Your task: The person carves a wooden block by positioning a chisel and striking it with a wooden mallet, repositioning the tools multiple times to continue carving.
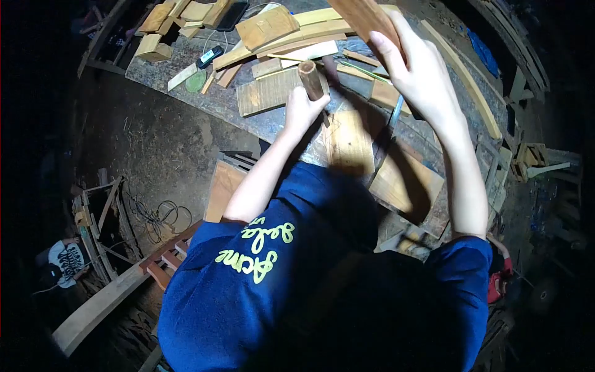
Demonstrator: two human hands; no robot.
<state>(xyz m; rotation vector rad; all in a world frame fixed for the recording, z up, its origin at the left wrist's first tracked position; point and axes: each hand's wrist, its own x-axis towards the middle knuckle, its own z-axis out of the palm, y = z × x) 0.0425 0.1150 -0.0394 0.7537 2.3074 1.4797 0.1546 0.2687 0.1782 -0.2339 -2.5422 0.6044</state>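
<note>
My left hand point(302, 110) is wrapped round the wooden handle of a chisel point(312, 79). The chisel stands nearly upright, its narrow blade pointing down at the near part of a light wooden board point(351, 141) on the workbench. Raised high on the right, my right hand point(424, 73) grips a thick brown wooden bar point(369, 23), whose far end runs out of the top of the view. A second board point(406, 185) lies to the right of the first, partly in shadow.
Wood offcuts point(268, 28) and long curved strips point(462, 77) lie across the workbench point(186, 56). A dark phone point(233, 15) and a small black device point(209, 57) rest among them. Cables point(160, 214) coil on the floor. People point(65, 263) are at the far left and right.
</note>
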